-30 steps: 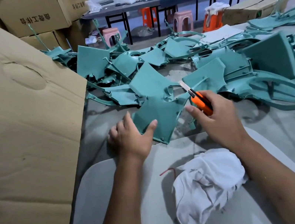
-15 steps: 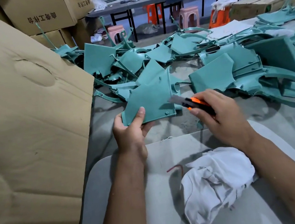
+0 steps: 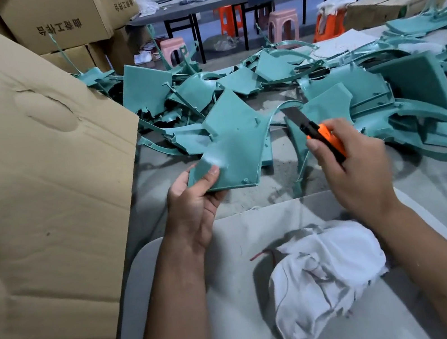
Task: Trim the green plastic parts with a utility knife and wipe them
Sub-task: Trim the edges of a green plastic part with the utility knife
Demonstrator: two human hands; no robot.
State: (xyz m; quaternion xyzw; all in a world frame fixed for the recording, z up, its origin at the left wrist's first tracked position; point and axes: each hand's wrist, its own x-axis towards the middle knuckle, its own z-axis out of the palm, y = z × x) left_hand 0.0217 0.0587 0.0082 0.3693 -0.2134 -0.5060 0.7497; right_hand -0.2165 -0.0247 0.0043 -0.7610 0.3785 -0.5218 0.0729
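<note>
Where the left hand (image 3: pixel 192 201) pinches it, a flat teal green plastic part (image 3: pixel 231 150), ragged-edged.

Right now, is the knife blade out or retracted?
Out: a dark blade sticks out past the front of the orange utility knife, gripped in the right hand.

You've got one head cam, wide-angle, looking fwd and down at the desk (image 3: pixel 250 194) from close above; both forearms enter from the bottom edge, room bkgd along the top.
</note>
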